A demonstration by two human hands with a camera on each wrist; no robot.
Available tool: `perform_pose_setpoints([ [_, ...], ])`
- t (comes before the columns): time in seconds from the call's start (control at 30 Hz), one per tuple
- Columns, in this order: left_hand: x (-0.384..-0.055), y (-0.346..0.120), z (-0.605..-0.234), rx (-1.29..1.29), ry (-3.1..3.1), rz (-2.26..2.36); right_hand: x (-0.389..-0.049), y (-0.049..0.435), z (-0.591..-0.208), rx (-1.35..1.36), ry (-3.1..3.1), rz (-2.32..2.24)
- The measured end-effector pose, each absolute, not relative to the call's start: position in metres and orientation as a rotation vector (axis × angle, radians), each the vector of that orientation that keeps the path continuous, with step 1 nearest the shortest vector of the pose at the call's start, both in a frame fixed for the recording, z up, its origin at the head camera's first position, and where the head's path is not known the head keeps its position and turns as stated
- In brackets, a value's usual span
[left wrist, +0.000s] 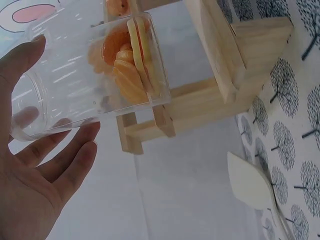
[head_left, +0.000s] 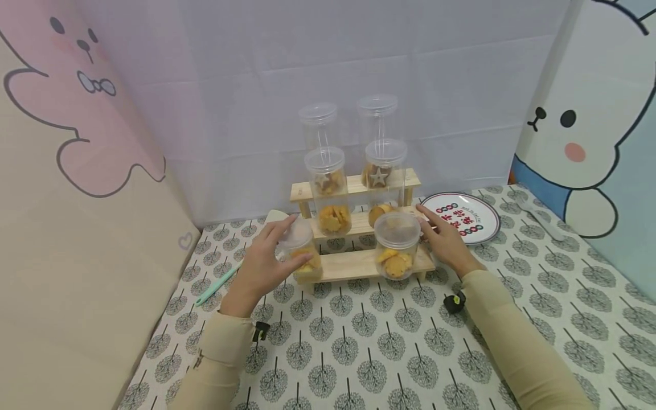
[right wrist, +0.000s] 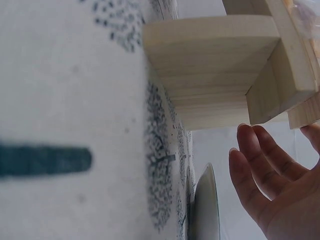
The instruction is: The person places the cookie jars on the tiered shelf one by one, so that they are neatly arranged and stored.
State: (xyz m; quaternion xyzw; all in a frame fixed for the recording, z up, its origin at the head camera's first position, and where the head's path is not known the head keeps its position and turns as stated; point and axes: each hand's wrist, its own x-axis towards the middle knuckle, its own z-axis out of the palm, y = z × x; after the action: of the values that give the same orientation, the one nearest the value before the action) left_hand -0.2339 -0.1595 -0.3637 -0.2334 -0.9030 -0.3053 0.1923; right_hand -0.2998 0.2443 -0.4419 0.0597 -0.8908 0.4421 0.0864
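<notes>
My left hand (head_left: 263, 262) holds a clear lidded jar of cookies (head_left: 307, 259) at the stand's front left. Thumb and fingers spread around its upper part. In the left wrist view the jar (left wrist: 95, 75) shows a gap between its base and the lower board. My right hand (head_left: 446, 242) is at the right end of the wooden tiered stand (head_left: 353, 265), fingers mostly extended. The right wrist view shows its fingertips at the board ends (right wrist: 280, 85), apparently touching. Another short cookie jar (head_left: 397, 247) stands on the lowest board at the right.
Taller jars (head_left: 330, 193) (head_left: 385, 182) stand on the middle board, with two more (head_left: 319, 122) (head_left: 378, 117) behind. A patterned plate (head_left: 484, 219) and pale fork (head_left: 540, 219) lie right. At left lies a spatula with a mint handle (head_left: 220, 285). Curtains (head_left: 246, 85) enclose the table.
</notes>
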Motion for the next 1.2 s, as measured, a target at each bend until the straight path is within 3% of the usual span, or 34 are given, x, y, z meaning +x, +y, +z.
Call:
perform_pose_setpoints([
  [0.47, -0.25, -0.111, -0.378, -0.821, -2.562, -0.877, -0.302, 0.243, -0.444, 0.189, -2.657, 1.282],
  [1.2, -0.256, -0.095, -0.385, -0.78, -2.652, -0.866, -0.3, 0.245, -0.443, 0.202, -2.655, 1.299],
])
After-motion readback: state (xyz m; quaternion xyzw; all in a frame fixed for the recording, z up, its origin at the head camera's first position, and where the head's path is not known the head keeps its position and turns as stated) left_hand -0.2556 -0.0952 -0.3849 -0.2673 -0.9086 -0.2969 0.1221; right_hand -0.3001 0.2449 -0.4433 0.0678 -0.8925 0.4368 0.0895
